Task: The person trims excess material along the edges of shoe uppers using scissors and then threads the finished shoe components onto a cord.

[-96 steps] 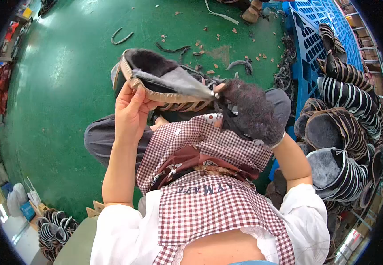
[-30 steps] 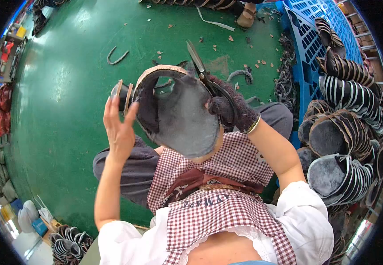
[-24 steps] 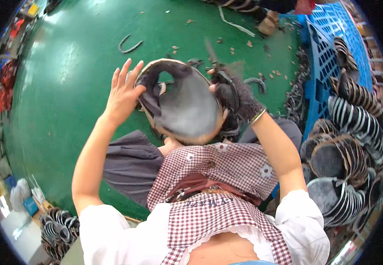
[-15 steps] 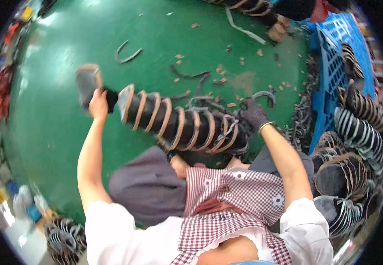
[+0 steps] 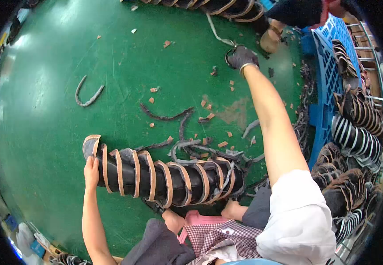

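My left hand (image 5: 91, 170) is closed on the left end piece of a long row of nested black pieces with tan stitched rims (image 5: 169, 181). The row lies on the green floor before my feet, with grey trimmings over its right end. My right hand (image 5: 243, 57), in a dark glove, reaches far forward over the floor. Its fingers are closed round scissors (image 5: 229, 55), of which a dark handle loop shows; the blades are hard to make out. A pale strip (image 5: 213, 31) lies beside that hand.
Curved trimmings (image 5: 167, 115) and small tan scraps (image 5: 211, 116) lie on the floor. Another rimmed row (image 5: 227, 8) and part of a person (image 5: 295, 12) are at the top. A blue plastic pallet (image 5: 326, 84) and stacked rimmed pieces (image 5: 354, 132) stand at right.
The piece once held between both hands is now at the row's left end, with my left hand on it. My right hand has moved forward, away from the row. The view has shifted.
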A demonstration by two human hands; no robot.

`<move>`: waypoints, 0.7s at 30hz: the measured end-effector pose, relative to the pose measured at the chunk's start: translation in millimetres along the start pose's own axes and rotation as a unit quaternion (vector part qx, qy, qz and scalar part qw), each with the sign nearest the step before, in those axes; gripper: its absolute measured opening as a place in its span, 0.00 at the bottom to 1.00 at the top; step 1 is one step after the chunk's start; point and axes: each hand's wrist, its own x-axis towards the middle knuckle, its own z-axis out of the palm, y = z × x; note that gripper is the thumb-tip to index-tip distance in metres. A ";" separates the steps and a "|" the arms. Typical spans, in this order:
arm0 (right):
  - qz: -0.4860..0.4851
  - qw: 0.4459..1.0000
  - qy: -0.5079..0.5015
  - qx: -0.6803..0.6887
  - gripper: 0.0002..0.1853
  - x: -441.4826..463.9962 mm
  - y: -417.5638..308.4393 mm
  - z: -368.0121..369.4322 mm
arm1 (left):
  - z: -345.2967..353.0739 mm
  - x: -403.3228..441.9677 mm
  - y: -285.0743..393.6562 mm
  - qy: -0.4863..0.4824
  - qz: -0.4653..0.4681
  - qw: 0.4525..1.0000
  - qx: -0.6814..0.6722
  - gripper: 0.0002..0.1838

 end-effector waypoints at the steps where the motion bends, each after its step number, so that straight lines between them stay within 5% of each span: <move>1: -0.010 0.999 -0.009 -0.039 0.26 15.0 -2.3 14.8 | 1.7 -2.7 -2.6 0.002 -0.005 1.000 0.008 0.17; 5: -0.232 0.969 0.001 -0.081 0.21 -48.5 19.1 94.6 | 10.5 6.8 -51.2 0.019 -0.002 0.999 -0.026 0.18; 6: -0.171 0.984 -0.035 -0.032 0.18 -63.7 44.9 145.2 | 9.9 3.7 -42.6 0.018 -0.006 0.999 -0.030 0.18; 7: -0.229 0.944 -0.152 -0.184 0.21 -126.9 31.9 105.2 | 5.2 1.2 -23.8 0.000 -0.015 0.999 -0.031 0.17; 8: -0.289 0.913 -0.127 -0.258 0.20 -159.1 50.3 119.8 | 2.6 -0.6 -11.8 -0.018 -0.023 0.999 -0.032 0.16; 10: -0.282 0.904 -0.275 -0.167 0.18 -213.5 76.8 113.3 | 10.4 -1.4 -16.0 0.023 0.019 0.999 -0.020 0.14; 11: -0.343 0.904 -0.203 -0.152 0.17 -232.4 102.7 122.7 | 12.1 -0.5 -19.5 0.064 0.061 0.996 -0.006 0.12; 15: -0.149 0.961 -0.211 -0.099 0.21 -253.7 176.0 123.8 | 6.4 -3.1 -15.0 0.029 0.064 0.997 -0.029 0.12; 17: -0.083 0.993 -0.035 -0.074 0.21 -249.3 241.8 166.7 | 11.3 6.2 -37.0 0.027 0.084 0.993 -0.079 0.13; 21: -0.005 0.991 -0.102 -0.086 0.21 -232.7 215.4 108.1 | -6.1 0.0 -28.0 -0.049 -0.037 0.970 -0.234 0.16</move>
